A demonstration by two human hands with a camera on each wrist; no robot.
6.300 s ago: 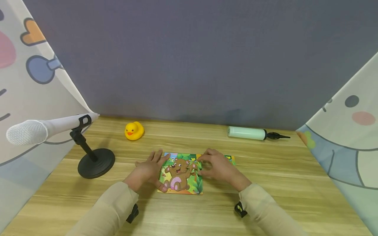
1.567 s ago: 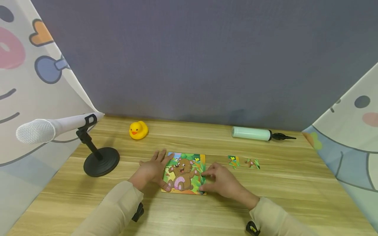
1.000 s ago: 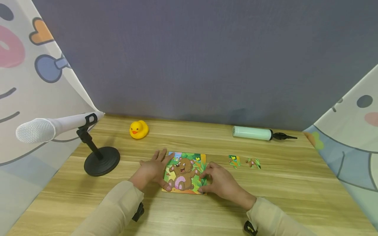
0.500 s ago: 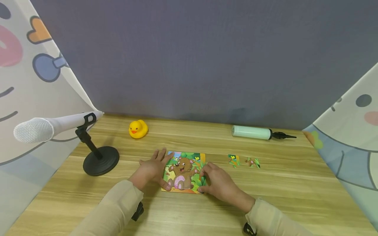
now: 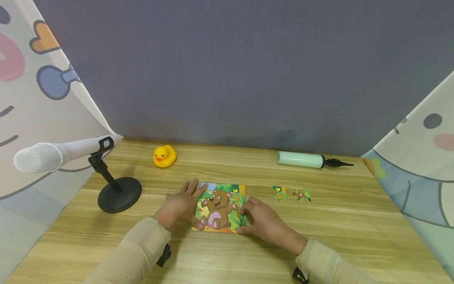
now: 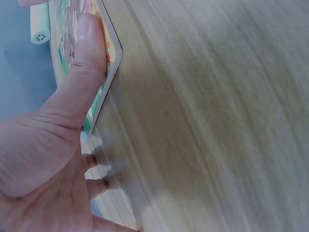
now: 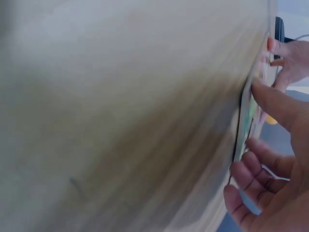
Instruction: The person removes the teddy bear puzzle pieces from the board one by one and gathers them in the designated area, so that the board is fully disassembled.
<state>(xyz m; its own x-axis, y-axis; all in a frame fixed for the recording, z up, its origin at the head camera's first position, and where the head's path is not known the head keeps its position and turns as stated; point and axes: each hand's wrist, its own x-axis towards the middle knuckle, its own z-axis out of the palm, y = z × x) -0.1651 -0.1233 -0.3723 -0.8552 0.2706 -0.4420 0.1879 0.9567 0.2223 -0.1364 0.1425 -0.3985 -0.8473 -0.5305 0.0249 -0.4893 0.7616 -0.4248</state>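
A jigsaw puzzle (image 5: 217, 203) with a cartoon bear picture lies on the wooden table. My left hand (image 5: 181, 205) rests along its left side with fingers spread. In the left wrist view the left thumb (image 6: 89, 43) lies flat over a corner of the board. At the lower right of the puzzle, my right hand (image 5: 264, 221) has its fingers curled, with thumb and forefinger at either end of the corner puzzle piece, which they largely hide. To the right lie two loose pieces, one with a yellow bird (image 5: 279, 192) and one with a bear's paw (image 5: 302, 195).
A white microphone (image 5: 67, 154) on a black stand (image 5: 120, 195) stands at the left. Toward the back are a yellow rubber duck (image 5: 164, 156) and a pale green hand pump (image 5: 300, 159). A grey panel (image 5: 230, 71) rises behind the table (image 5: 220, 260).
Since the oldest frame, two pieces have come to lie right of the puzzle, and my right hand has moved down to its lower right corner. Lately its fingers shift only slightly; the left stays.
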